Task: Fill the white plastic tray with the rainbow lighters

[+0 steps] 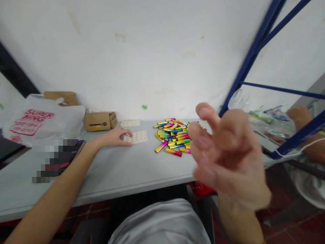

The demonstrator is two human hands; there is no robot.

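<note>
Nearest the camera, at about 4 o'clock, hovers the right hand (pixel 228 162), blurred, its fingers bent and standing apart from the thumb; it covers the right-hand end of a pile of shiny coloured tubes (pixel 175 137), so how far the heap runs behind it cannot be told. Those tubes lie on the grey table (pixel 122 173) at 3 o'clock from the left hand (pixel 115 137), many hidden under one another. Palm down, this hand has its thumb and forefinger apart, set about the left end of a pale gridded tray (pixel 140 136); they hide that end, and whether they clamp it I cannot tell. Just beyond, at 11 o'clock from it, lies a second pale tray (pixel 132 122). At 10 o'clock from the left hand sits a cardboard box (pixel 98 122), and further off, toward 9, a printed plastic bag (pixel 56 123). At 8 o'clock a black packet (pixel 72 157) is partly pixelated and unreadable. Past the blue frame (pixel 250 62) at 2 o'clock, clear packets (pixel 269 117) blur together, and another person's arm (pixel 299 117) is partly cut off by a post. Under the table edge, a red thing (pixel 203 188) is too obscured to identify.
</note>
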